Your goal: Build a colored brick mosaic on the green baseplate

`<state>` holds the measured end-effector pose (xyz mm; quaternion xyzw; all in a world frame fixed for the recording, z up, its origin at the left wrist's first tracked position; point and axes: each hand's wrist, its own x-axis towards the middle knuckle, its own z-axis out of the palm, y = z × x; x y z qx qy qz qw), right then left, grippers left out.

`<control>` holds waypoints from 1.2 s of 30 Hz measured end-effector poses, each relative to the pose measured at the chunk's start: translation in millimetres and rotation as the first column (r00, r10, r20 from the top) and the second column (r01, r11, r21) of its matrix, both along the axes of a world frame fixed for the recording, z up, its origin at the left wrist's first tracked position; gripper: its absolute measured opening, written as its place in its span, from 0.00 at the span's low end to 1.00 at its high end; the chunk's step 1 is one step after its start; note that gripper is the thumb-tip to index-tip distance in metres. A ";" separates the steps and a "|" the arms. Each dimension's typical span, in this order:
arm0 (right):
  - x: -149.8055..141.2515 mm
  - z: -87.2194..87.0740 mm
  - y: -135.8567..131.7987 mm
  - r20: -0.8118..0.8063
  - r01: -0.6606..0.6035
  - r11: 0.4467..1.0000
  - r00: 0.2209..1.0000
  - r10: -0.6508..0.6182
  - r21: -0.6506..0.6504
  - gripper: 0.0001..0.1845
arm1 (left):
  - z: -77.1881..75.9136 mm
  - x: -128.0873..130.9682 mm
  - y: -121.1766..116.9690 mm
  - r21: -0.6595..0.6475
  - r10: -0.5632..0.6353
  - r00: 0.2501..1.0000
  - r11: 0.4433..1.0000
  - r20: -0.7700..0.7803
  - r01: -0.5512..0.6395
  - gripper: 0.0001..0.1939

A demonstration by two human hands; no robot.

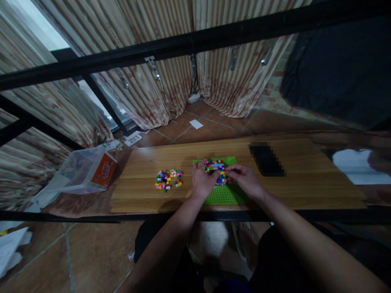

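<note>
A multicoloured build of small toy bricks point(217, 163) stands on a green studded baseplate point(226, 196) at the middle of the bench. My left hand point(202, 180) grips the build from its left side, with the thumb reaching over it. At the build's right edge, my right hand point(242, 177) has its thumb and fingertips pinched together. Whatever lies between those fingertips is too small to make out. Left of the baseplate, loose toy bricks point(167, 176) in mixed colours lie in a curved heap.
The wooden bench top point(293, 191) carries a dark blurred-out rectangular object point(266, 159) on the right. On the floor to the left is a clear plastic bin point(81, 169) with an orange label. A black metal rail point(189, 42) crosses before striped curtains point(171, 85).
</note>
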<state>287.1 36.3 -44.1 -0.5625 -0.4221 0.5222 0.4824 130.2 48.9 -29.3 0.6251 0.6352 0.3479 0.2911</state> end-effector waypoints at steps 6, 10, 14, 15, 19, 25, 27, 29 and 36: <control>0.4 -3.9 -0.1 -0.054 0.005 1.000 0.999 -0.006 -0.016 0.16 | -0.3 1.6 1.5 -0.042 0.028 0.998 0.999 0.055 -0.026 0.30; 0.3 -6.6 -0.1 -0.052 -0.008 1.000 0.999 0.008 -0.013 0.16 | -3.1 1.5 2.7 -0.030 0.037 0.997 0.999 0.064 -0.035 0.30; -1.7 -7.2 -1.9 -0.059 0.013 1.000 0.998 -0.014 -0.023 0.19 | -5.8 -0.4 2.4 -0.009 0.004 0.997 1.000 0.079 -0.003 0.29; -1.8 -6.5 -2.4 -0.059 0.021 1.000 0.998 -0.022 -0.021 0.20 | -5.5 -2.2 2.6 -0.001 -0.010 0.996 1.000 0.088 0.010 0.29; 2.3 -1.4 -1.7 -0.037 0.069 0.998 0.997 -0.068 0.009 0.23 | 1.6 -25.3 8.0 0.030 -0.007 0.991 1.000 0.137 0.003 0.22; 14.5 -3.1 3.8 -0.010 0.169 0.985 0.986 -0.169 0.029 0.21 | 11.1 -106.9 11.6 0.049 0.108 0.994 0.993 -0.007 -0.108 0.12; 16.1 -6.5 4.5 0.005 0.160 0.987 0.987 -0.160 0.028 0.20 | 8.6 -129.2 1.7 0.038 0.153 0.983 0.988 -0.099 -0.150 0.10; 16.3 -8.8 4.3 0.017 0.148 0.989 0.989 -0.149 0.020 0.20 | 3.8 -141.1 -12.5 0.009 0.161 0.973 0.987 -0.166 -0.162 0.07; 14.6 -10.0 1.3 0.068 0.119 0.993 0.990 -0.120 0.020 0.19 | -9.9 -124.8 -39.8 -0.003 0.098 0.907 0.994 -0.409 -0.108 0.12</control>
